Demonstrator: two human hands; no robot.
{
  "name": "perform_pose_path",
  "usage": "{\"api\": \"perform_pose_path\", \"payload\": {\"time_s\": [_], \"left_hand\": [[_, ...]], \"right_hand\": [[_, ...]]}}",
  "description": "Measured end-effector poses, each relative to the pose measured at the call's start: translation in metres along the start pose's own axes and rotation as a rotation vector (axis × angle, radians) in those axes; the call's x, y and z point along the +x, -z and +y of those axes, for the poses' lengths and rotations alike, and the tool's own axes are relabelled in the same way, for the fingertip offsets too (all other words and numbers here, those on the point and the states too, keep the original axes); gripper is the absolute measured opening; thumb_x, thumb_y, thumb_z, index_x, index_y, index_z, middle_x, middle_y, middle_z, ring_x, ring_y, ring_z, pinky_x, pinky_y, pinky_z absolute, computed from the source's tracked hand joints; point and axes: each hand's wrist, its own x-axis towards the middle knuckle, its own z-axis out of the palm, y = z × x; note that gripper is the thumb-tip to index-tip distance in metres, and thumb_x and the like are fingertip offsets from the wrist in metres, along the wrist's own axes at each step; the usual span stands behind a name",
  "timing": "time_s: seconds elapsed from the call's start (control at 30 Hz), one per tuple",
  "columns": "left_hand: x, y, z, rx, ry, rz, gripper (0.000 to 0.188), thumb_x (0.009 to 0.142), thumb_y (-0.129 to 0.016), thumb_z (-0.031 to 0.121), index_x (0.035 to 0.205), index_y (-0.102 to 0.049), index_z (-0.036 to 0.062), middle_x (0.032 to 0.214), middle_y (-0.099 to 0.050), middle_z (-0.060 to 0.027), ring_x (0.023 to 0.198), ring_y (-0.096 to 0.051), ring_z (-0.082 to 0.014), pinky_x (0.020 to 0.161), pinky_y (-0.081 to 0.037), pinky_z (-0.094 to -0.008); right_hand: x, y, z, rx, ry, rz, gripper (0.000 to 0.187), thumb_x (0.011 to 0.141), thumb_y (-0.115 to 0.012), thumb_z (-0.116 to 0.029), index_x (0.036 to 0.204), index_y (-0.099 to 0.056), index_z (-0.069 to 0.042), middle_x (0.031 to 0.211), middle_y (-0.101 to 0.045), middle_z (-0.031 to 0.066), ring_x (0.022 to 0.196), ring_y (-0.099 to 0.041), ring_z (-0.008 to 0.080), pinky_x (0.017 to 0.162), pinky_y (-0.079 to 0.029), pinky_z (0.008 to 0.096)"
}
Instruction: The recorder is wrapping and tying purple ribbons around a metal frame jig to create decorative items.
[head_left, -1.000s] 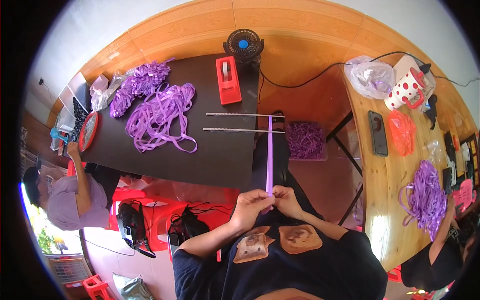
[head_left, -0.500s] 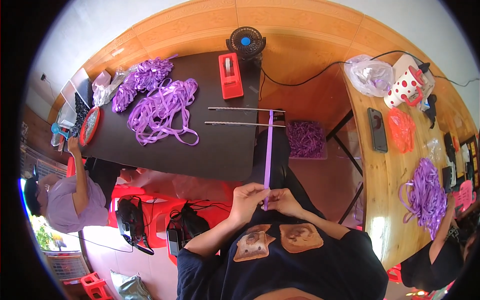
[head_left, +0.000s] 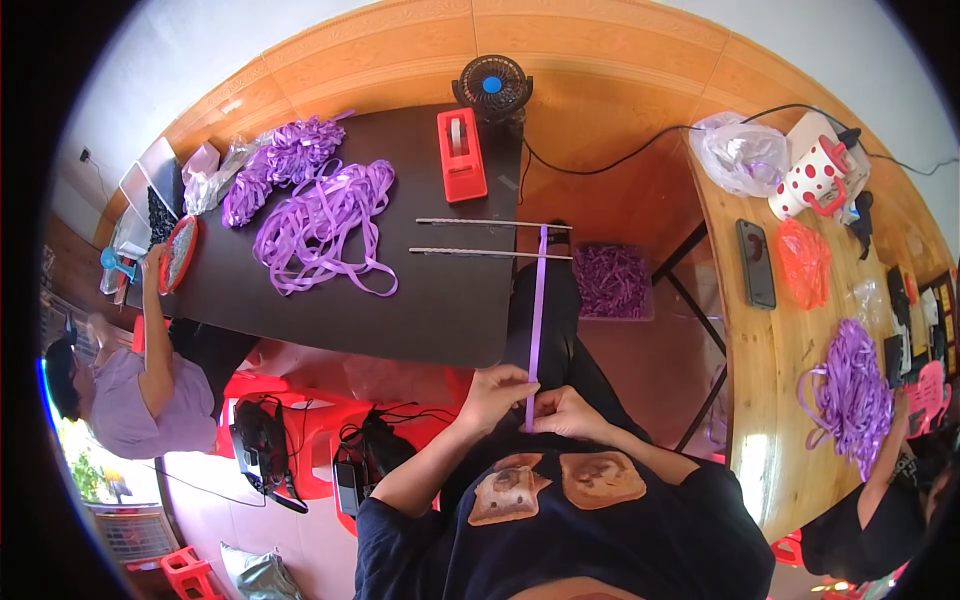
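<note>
Hands [head_left: 494, 400] [head_left: 568, 412] at purple ribbon [head_left: 538, 315], beyond edge of dark table [head_left: 430, 325]

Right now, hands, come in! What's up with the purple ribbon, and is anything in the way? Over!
Left hand pinching purple ribbon; right hand at its lower end, grip unclear. Ribbon runs straight to two thin rods. Nothing seen blocking it.

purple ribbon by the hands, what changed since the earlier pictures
The ribbon, two close strands a second ago, now shows as one flat strip, with more of its lower end below the left hand. The right hand has dropped slightly beside that end. At far left, a co-worker's hand rose toward the red-rimmed tray. The left hand's pinch, the rods and tape dispenser stayed.
</note>
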Motion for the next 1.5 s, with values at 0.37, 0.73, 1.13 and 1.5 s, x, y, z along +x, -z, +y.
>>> {"api": "perform_pose_path", "payload": {"time_s": [0.37, 0.73, 1.13, 1.5], "left_hand": [[-0.004, 0.002, 0.007, -0.166, 0.036, -0.105, 0.006, 0.080, -0.071, 0.006, 0.079, -0.065, 0.0034, 0.072, -0.061, -0.0004, 0.064, -0.056, -0.0059, 0.058, -0.045, -0.0191], [-0.015, -0.008, 0.028, -0.143, 0.007, -0.078, 0.007, 0.080, -0.071, 0.005, 0.076, -0.065, 0.0035, 0.067, -0.059, 0.0029, 0.061, -0.052, -0.0029, 0.055, -0.042, -0.0180], [0.000, 0.000, 0.019, -0.916, 0.196, -0.331, 0.034, 0.087, -0.062, 0.018, 0.117, -0.057, 0.0024, 0.097, -0.064, -0.0102, 0.086, -0.062, -0.0214, 0.079, -0.048, -0.0330], [0.090, -0.044, 0.014, -0.578, 0.002, 0.034, 0.038, 0.093, -0.055, 0.017, 0.129, -0.046, 0.0040, 0.105, -0.061, -0.0060, 0.085, -0.060, -0.0123, 0.074, -0.043, -0.0233]], "right_hand": [[0.013, 0.027, -0.036, -0.783, 0.852, 0.820, 0.018, 0.068, -0.069, 0.003, 0.082, -0.062, -0.004, 0.081, -0.063, 0.0111, 0.073, -0.056, 0.0273, 0.064, -0.044, 0.0365], [0.042, 0.051, -0.098, -1.563, 1.449, 0.724, 0.023, 0.067, -0.065, -0.014, 0.088, -0.069, -0.006, 0.100, -0.065, 0.0061, 0.097, -0.056, 0.0213, 0.074, -0.040, 0.0319], [0.020, 0.036, -0.141, -1.275, 1.475, 0.718, 0.031, 0.060, -0.075, -0.014, 0.089, -0.068, -0.005, 0.094, -0.065, 0.0044, 0.080, -0.058, 0.0208, 0.069, -0.039, 0.0341], [0.115, 0.115, -0.234, -0.123, 0.861, 0.473, 0.007, 0.076, -0.061, 0.011, 0.078, -0.066, 0.006, 0.080, -0.063, 0.0083, 0.072, -0.057, 0.0110, 0.063, -0.044, 0.0218]]}}
